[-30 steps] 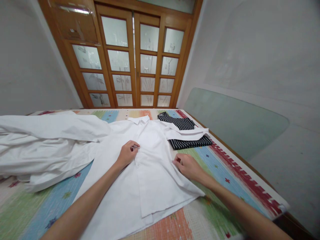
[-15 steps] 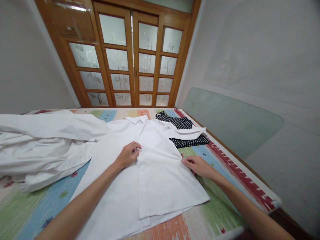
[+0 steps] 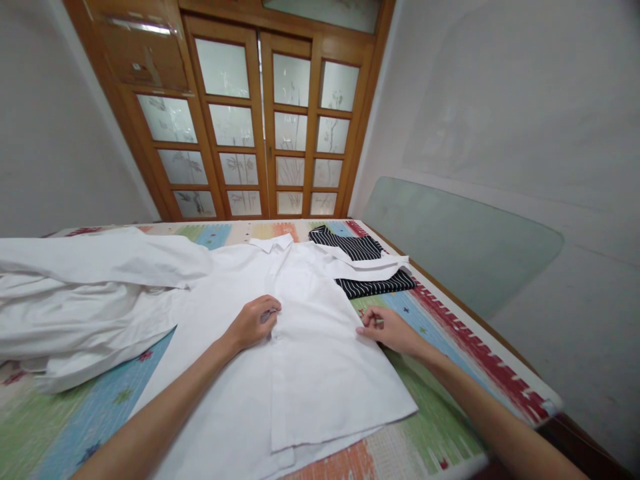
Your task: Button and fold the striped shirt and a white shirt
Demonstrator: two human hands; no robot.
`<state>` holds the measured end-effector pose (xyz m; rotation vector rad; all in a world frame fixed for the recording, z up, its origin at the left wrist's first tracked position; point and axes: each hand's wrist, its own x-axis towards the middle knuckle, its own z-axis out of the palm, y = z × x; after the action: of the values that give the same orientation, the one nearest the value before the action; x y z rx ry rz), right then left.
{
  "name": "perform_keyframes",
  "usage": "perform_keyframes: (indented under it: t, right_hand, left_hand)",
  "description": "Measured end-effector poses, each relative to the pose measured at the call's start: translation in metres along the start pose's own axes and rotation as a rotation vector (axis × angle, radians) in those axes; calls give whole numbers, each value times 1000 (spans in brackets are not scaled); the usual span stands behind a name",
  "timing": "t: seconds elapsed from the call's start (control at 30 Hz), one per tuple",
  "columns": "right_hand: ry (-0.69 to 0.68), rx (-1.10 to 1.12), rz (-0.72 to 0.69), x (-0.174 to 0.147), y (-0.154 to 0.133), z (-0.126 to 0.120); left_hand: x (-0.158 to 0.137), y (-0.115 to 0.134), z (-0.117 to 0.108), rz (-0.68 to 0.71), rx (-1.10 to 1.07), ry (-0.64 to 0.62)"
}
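A white collared shirt (image 3: 320, 373) lies spread front up, its collar toward the far side of the table. My left hand (image 3: 255, 321) is closed on the front placket at mid-chest, fingertips pinching the cloth. At the shirt's right side edge is my right hand (image 3: 387, 328), its fingers curled and the thumb on the fabric; the fingertips are partly hidden. The shirt's right-hand sleeve stretches over a folded black-and-white striped garment (image 3: 377, 288). Its left-hand sleeve reaches across a heap of white cloth (image 3: 75, 327).
A table cover (image 3: 450, 327) with coloured stripes and small star shapes lies under the clothes. The table's right edge runs close to a wall with a pale green glass panel (image 3: 465, 233). Wooden doors (image 3: 263, 133) with frosted panes stand beyond the far edge.
My left hand stays on the placket. My right hand has shifted slightly left and its fingers have changed position at the shirt's edge. The camera view has moved a little.
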<state>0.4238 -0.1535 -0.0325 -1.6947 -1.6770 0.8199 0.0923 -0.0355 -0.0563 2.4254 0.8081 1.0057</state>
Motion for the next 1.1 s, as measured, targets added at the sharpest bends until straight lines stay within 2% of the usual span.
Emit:
perform_keyframes:
  t: [0.1,0.17,0.23,0.37,0.5,0.6,0.7,0.83,1.1]
  right_hand:
    - [162,-93,-57,27,-1,-5]
    - [279,-270,-112,49,-3,-7]
    - [334,-462,-138,70,-7,-7]
    - [293,-754,-103,99,-16,-3]
    - [237,-905,-114,114,-20,-3]
    - [317,-882,-88,122,-14,-12]
    - [428,-815,6,131,-3,-27]
    - [512,-710,115,145,9,-39]
    - [549,-147,259,176,4,-31]
  left_hand:
    - [0,0,0,6,4,-7]
    - [0,0,0,12,7,-8]
    - [0,1,0,10,13,-5]
    - [-1,4,0,21,40,-7]
    - [-3,3,1,44,77,-5]
    - [-3,2,1,46,90,-2]
    - [-2,3,1,35,97,-6]
    - [-1,4,0,39,112,-9]
    - [-3,4,1,57,125,-6]
